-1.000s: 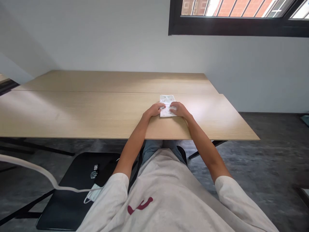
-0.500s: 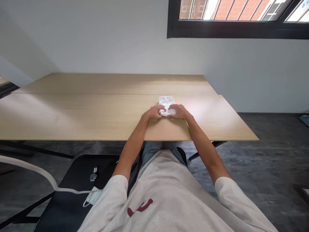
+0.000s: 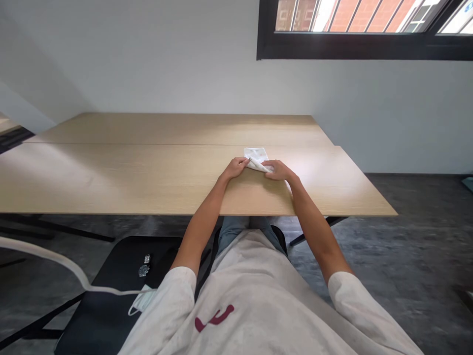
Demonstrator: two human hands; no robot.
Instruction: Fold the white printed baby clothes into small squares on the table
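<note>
A small white cloth (image 3: 256,154) with faint marks lies on the light wooden table (image 3: 129,172), in front of me. Its near edge is turned up into a slanting fold or roll. My left hand (image 3: 236,167) pinches the left end of that fold between thumb and fingers. At the right end, slightly nearer to me, my right hand (image 3: 277,169) grips the fold with its fingers closed. The far part of the cloth lies flat. Some of the near edge is hidden by my fingers.
To my left stands a black chair (image 3: 111,276) with a wristwatch (image 3: 144,266) and a white face mask (image 3: 142,301) on it. A pale cable (image 3: 74,268) crosses above the chair. Behind the table is a wall (image 3: 166,59) with a dark-framed window (image 3: 332,47).
My fingers lay over the cloth's near part before; now they pinch the two ends of its near edge. That edge has been lifted and folded at a slant. My hands are slightly farther apart.
</note>
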